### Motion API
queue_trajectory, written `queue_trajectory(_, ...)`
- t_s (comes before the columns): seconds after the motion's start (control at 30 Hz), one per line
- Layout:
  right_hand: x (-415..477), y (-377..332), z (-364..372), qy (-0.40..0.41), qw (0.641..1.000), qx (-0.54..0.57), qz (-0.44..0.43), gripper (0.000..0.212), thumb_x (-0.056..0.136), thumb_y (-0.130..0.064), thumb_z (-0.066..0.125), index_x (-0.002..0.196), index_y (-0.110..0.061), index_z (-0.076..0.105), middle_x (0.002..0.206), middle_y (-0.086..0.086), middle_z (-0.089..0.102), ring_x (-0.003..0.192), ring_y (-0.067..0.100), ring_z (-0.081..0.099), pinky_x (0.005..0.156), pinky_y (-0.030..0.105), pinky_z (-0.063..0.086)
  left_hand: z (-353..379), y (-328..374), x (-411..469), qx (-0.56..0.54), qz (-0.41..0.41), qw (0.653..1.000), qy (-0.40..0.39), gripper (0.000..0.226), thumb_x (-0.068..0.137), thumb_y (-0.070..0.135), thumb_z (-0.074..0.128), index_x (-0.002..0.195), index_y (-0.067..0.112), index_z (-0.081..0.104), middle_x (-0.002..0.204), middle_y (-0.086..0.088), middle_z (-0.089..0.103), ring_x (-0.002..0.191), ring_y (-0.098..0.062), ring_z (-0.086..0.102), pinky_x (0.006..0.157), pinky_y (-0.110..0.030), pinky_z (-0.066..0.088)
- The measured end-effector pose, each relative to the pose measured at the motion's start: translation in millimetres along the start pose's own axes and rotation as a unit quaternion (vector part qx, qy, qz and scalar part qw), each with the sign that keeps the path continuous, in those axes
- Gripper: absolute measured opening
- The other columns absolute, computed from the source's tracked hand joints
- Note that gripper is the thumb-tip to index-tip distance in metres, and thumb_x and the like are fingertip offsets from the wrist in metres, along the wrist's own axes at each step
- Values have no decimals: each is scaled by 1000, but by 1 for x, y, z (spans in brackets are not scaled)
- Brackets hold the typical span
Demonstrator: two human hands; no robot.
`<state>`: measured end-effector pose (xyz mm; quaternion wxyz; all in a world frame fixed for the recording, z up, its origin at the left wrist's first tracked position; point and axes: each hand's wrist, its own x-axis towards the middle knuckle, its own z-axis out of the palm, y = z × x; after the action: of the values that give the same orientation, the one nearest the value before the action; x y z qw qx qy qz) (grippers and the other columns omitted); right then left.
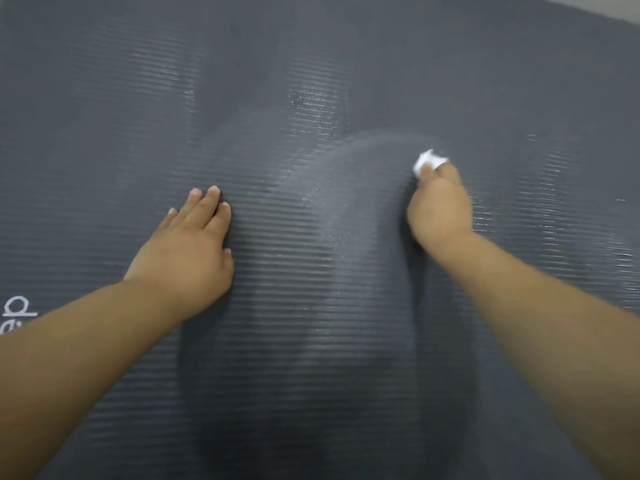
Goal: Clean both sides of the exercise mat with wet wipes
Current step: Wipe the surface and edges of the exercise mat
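Across the whole view lies the mat (329, 375), dark grey and ribbed, flat under the hands. It looks soft and bendy, like foam, so it should squash a bit when pushed and may slide or bunch up if rubbed hard. The shiny streaks at 12 o'clock and 3 o'clock look wet, so those bits may be slippy. To flip it for the other side, an edge or corner looks like the best place to grab; the far edge shows at 1 o'clock. The wipe (427, 161) is small, white and scrunched, so it is soft and light. The right hand (440, 206), at 2 o'clock, curls its fingers round the wipe and pinches it down on the mat, its arm (536, 306) stretched out long. The left hand (194, 244), at 9 o'clock, lies palm down, fingers straight and close together, likely holding the mat steady
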<state>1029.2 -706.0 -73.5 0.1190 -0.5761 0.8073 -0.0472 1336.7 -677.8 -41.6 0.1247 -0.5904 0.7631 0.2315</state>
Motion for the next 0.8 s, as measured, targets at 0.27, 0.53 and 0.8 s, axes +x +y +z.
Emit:
queue_trajectory(0.27, -79, 29, 5, -43, 909, -67, -408, 53, 78, -10, 44, 130, -9, 43, 96, 4, 40, 50, 29, 54, 36, 29, 40, 25, 39, -11, 46, 93, 994, -23, 67, 98, 44, 26, 150, 16, -6, 155, 1, -23, 143, -21, -18, 114, -32, -10)
queue_trajectory(0.53, -45, 54, -15, 20, 995, -19, 92, 55, 88, 1, 39, 141, -9, 36, 146, 14, 31, 118, 36, 48, 98, 34, 35, 26, 45, -16, 42, 79, 996, -27, 64, 100, 39, 24, 150, 13, -6, 156, -2, -21, 144, -23, -16, 116, -33, -7)
queue_trajectory(0.8, -198, -3, 29, -71, 896, -1, -438, 46, 84, -9, 32, 127, 0, 46, 110, 7, 47, 55, 24, 56, 41, 27, 43, 40, 53, -32, 28, 91, 995, -28, 61, 101, 31, 26, 150, 9, -3, 156, -7, -21, 144, -27, -16, 117, -35, -6)
